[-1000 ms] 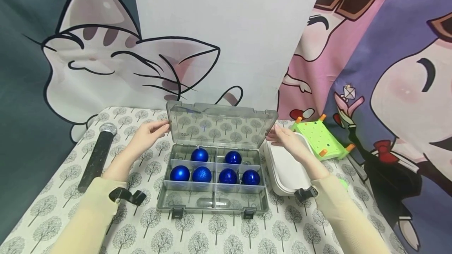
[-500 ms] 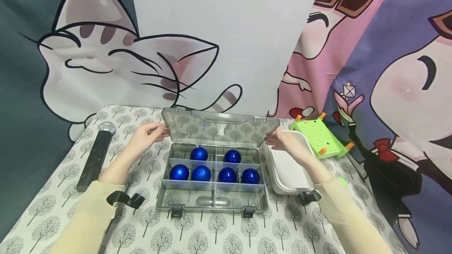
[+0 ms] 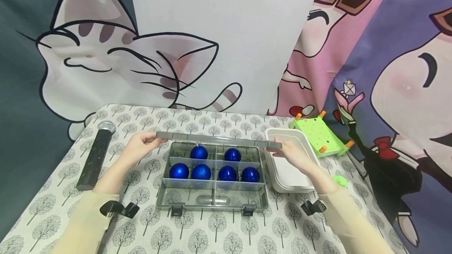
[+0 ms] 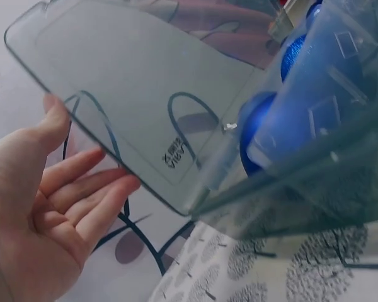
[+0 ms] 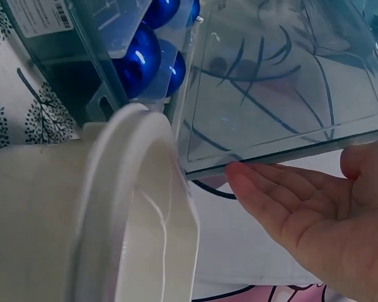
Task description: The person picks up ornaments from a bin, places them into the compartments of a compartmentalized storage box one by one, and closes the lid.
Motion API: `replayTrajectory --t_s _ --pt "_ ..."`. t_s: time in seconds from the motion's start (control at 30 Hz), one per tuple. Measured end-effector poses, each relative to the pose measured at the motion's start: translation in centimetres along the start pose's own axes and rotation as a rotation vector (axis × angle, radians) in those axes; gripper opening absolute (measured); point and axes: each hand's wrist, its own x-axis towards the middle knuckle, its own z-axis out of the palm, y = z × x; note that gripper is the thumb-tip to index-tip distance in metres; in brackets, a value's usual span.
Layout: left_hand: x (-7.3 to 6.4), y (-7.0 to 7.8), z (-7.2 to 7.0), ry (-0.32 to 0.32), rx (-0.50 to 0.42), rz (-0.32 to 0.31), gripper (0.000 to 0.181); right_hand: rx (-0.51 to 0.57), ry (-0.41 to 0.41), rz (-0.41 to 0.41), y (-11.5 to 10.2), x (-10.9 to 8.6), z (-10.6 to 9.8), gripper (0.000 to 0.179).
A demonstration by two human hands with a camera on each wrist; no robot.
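A clear grey plastic organizer box (image 3: 187,199) lies on the table with its front latches undone. Several blue Christmas baubles (image 3: 201,171) sit in its back and middle rows of compartments. The hinged lid (image 3: 219,139) leans forward above the back row, seen edge-on in the head view. My left hand (image 3: 139,147) holds the lid's left end, thumb and fingertips on its edge (image 4: 123,168). At the right end, my right hand (image 3: 290,153) holds the lid between thumb and fingers, beside the white tub. Blue baubles (image 5: 138,63) also show near the lid in the right wrist view.
A white plastic tub (image 3: 296,183) stands just right of the box, under my right hand. Behind it is a green toy (image 3: 319,136) with orange pegs. A small green thing (image 3: 339,181) lies by my right forearm. To the left lies a black microphone (image 3: 94,156).
Both hands have tilted the lid from nearly upright forward and down over the box, so it now shows as a thin strip. The baubles stay in place.
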Motion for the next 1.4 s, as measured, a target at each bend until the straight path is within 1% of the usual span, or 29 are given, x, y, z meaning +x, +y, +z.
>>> replayTrajectory --t_s 0.13,0.17,0.23,0.3,0.4,0.47,0.53,0.7,0.8,0.9,1.1,1.2,1.4 --pt "-0.4 -0.9 -0.2 -0.027 -0.026 0.027 0.037 -0.121 0.014 0.052 -0.4 -0.4 0.4 0.051" --pt "-0.5 -1.1 -0.2 -0.037 -0.046 0.032 0.039 -0.157 0.014 0.061 -0.5 -0.6 0.5 0.050" --pt "-0.6 -1.5 -0.2 -0.067 -0.116 0.049 0.040 -0.223 0.019 0.075 -0.6 -0.9 0.7 0.049" --pt "-0.8 -1.9 -0.3 -0.094 -0.190 0.056 0.041 -0.239 0.011 0.072 -0.6 -1.1 1.0 0.048" --pt "-1.0 -2.4 -0.3 -0.139 -0.293 0.065 0.047 -0.235 -0.003 0.058 -0.5 -1.3 1.5 0.047" --pt "-1.1 -2.6 -0.4 -0.159 -0.325 0.070 0.051 -0.245 -0.009 0.049 -0.3 -1.5 1.8 0.047" --pt "-1.3 -3.0 -0.3 -0.182 -0.348 0.093 0.054 -0.275 -0.010 0.036 -0.3 -1.7 2.0 0.047" --pt "-1.7 -3.9 0.0 -0.219 -0.339 0.126 0.061 -0.377 -0.003 0.016 -0.3 -2.0 2.6 0.045" --pt "-1.9 -4.0 0.2 -0.223 -0.316 0.131 0.063 -0.405 -0.007 0.043 -0.5 -2.0 2.9 0.047" --pt "-2.1 -4.1 0.4 -0.226 -0.297 0.144 0.065 -0.412 -0.039 0.079 -0.9 -2.1 3.3 0.052" --pt "-2.6 -4.4 0.7 -0.250 -0.240 0.104 0.072 -0.489 -0.106 0.124 -1.3 -2.1 4.3 0.059" --pt "-2.8 -4.5 0.8 -0.255 -0.218 0.100 0.074 -0.523 -0.117 0.142 -1.2 -2.3 4.8 0.059" --pt "-3.1 -4.8 1.1 -0.264 -0.193 0.094 0.075 -0.548 -0.117 0.170 -1.1 -2.5 5.4 0.061"
